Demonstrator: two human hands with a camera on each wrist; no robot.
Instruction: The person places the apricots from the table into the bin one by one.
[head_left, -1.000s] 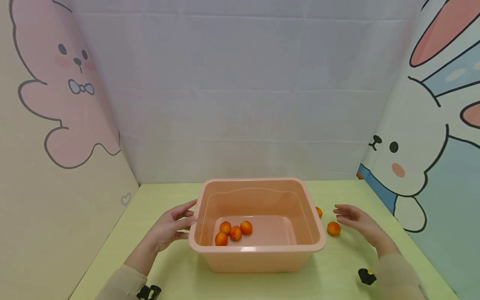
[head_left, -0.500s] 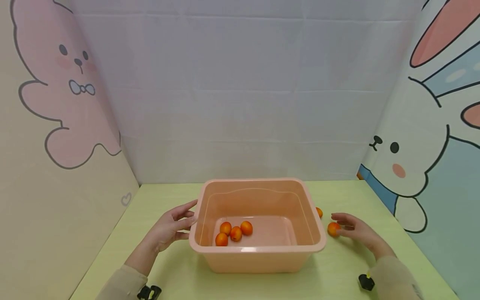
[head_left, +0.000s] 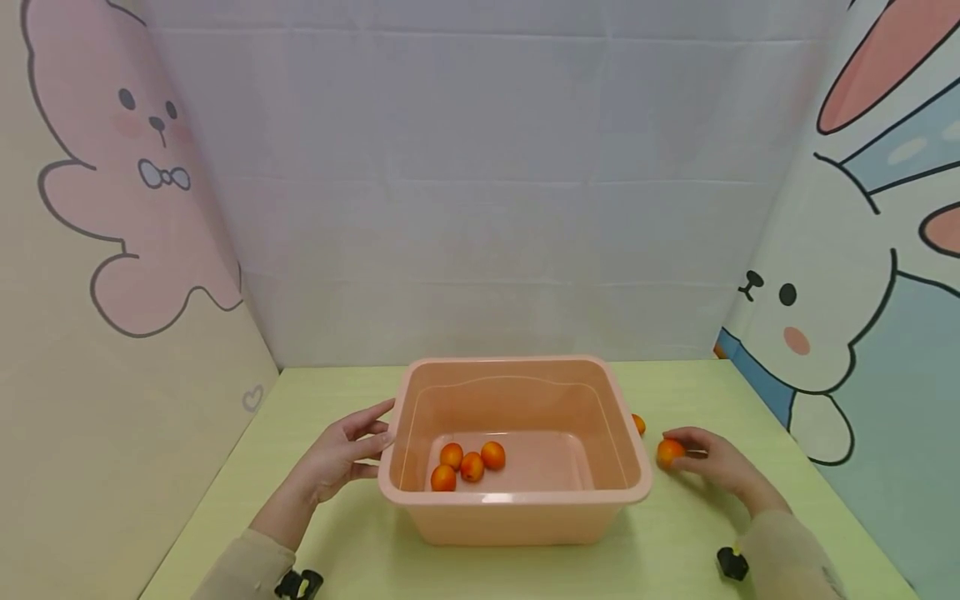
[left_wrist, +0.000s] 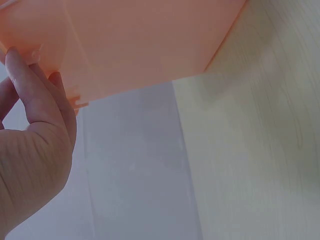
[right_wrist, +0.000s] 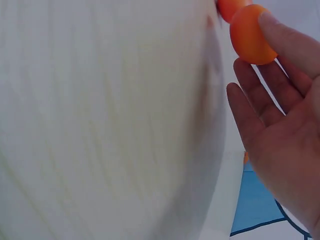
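Observation:
A peach-coloured plastic basin [head_left: 513, 521] stands on the table with several small orange fruits [head_left: 471, 467] at the left of its floor. My left hand [head_left: 345, 450] touches the basin's left side at the rim, thumb and fingers extended; the left wrist view shows the fingers [left_wrist: 37, 95] against the outer wall. Right of the basin, my right hand [head_left: 720, 461] pinches a smooth, roundish orange fruit [right_wrist: 252, 35] between thumb and fingertips. Another orange fruit [head_left: 638, 424] lies behind it, partly hidden by the basin's right rim.
The pale yellow-green table [head_left: 345, 542] meets a whitish back sheet [head_left: 480, 208]. Side panels carry a pink animal drawing [head_left: 150, 242] at left and a rabbit drawing [head_left: 817, 308] at right. Dark devices [head_left: 732, 564] sit by the wrists.
My right hand has come down and left onto the nearer loose fruit, taken hold of it and raised it slightly. The left hand and basin stay in place.

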